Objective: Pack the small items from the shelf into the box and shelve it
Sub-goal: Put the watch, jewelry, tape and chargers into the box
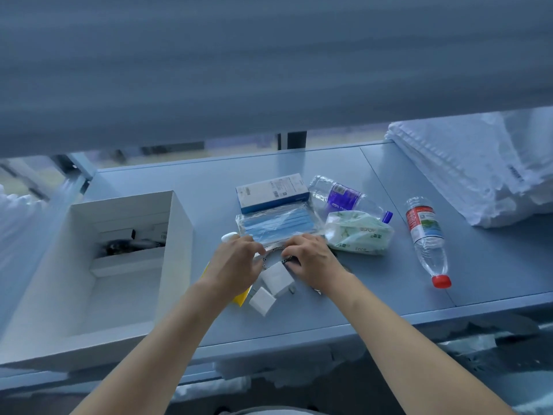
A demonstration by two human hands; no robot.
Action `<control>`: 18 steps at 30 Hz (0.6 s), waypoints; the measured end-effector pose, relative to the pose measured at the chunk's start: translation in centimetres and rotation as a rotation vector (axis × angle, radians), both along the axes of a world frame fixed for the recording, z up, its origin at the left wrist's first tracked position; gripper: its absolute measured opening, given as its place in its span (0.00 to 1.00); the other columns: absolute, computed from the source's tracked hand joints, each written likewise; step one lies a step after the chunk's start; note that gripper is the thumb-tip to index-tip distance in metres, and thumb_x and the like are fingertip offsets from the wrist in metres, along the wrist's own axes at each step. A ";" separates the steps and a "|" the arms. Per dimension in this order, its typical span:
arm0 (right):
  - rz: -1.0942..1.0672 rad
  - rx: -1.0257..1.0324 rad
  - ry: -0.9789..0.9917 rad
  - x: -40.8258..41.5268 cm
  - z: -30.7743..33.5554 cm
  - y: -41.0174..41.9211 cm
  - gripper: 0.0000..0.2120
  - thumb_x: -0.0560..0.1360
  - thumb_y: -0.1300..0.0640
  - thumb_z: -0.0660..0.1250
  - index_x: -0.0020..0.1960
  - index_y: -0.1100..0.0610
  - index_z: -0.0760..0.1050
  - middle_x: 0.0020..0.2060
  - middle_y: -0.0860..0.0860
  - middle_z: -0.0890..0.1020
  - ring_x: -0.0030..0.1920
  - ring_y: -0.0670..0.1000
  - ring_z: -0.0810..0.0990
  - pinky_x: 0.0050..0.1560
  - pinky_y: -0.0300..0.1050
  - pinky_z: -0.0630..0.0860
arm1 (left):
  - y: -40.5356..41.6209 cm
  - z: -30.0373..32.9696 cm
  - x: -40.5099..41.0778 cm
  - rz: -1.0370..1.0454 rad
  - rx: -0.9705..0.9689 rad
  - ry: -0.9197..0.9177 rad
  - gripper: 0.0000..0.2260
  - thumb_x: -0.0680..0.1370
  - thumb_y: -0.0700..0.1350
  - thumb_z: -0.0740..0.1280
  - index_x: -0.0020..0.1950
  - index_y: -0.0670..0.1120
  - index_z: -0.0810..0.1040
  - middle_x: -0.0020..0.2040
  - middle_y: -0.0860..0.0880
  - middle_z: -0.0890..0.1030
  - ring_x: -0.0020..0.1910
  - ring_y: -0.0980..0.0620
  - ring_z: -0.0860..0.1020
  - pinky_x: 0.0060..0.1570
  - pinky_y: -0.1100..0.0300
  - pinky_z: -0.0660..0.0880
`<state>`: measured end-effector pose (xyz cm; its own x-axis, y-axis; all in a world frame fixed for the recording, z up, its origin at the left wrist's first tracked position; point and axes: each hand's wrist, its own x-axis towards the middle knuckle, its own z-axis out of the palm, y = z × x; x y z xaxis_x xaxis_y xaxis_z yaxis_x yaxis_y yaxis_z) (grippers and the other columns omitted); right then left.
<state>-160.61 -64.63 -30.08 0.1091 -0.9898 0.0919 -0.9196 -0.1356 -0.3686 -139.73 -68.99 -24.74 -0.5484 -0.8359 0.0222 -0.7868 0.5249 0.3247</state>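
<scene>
hands (263, 262) mid-shelf, box (179, 235) left

It looks like a storeroom or stockroom: blue-grey metal shelving (299, 175) stacked in tiers, piles of white plastic-wrapped bundles (466, 175) on the shelves, and loose supplies beside an open white box (179, 235).

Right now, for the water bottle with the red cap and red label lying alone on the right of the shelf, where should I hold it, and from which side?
Grip the red-capped bottle around its labelled middle, coming from above. It lies flat on the shelf, cap toward you, with free space on both long sides, so fingers can probably wrap around its round body.
</scene>
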 end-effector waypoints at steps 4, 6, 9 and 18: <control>0.070 0.014 -0.011 0.1 0.2 -0.9 0.06 0.77 0.56 0.69 0.48 0.56 0.85 0.53 0.49 0.83 0.57 0.54 0.78 0.62 0.51 0.69 | 0.4 -0.1 1.1 0.071 0.029 0.006 0.10 0.80 0.49 0.67 0.58 0.54 0.85 0.52 0.52 0.80 0.60 0.49 0.76 0.53 0.54 0.75; 0.094 0.017 -0.036 0.2 0.5 -1.2 0.06 0.76 0.59 0.69 0.45 0.60 0.84 0.49 0.52 0.83 0.51 0.56 0.80 0.58 0.52 0.73 | 0.5 0.0 1.6 0.097 0.031 0.010 0.10 0.80 0.48 0.67 0.58 0.54 0.85 0.52 0.52 0.79 0.60 0.49 0.76 0.53 0.54 0.75; 0.097 -0.012 -0.066 0.4 1.6 -1.5 0.06 0.76 0.61 0.69 0.44 0.63 0.83 0.48 0.52 0.83 0.51 0.56 0.80 0.52 0.51 0.77 | 0.5 0.2 2.1 0.113 0.020 0.038 0.10 0.80 0.46 0.67 0.58 0.53 0.84 0.53 0.52 0.81 0.58 0.47 0.77 0.52 0.55 0.75; 0.109 -0.270 -0.162 2.8 8.1 -2.3 0.03 0.74 0.61 0.74 0.42 0.60 0.83 0.46 0.51 0.84 0.48 0.53 0.81 0.49 0.49 0.78 | -0.6 2.5 2.6 0.074 -0.043 0.218 0.24 0.77 0.50 0.73 0.72 0.50 0.75 0.62 0.51 0.80 0.61 0.48 0.77 0.57 0.53 0.76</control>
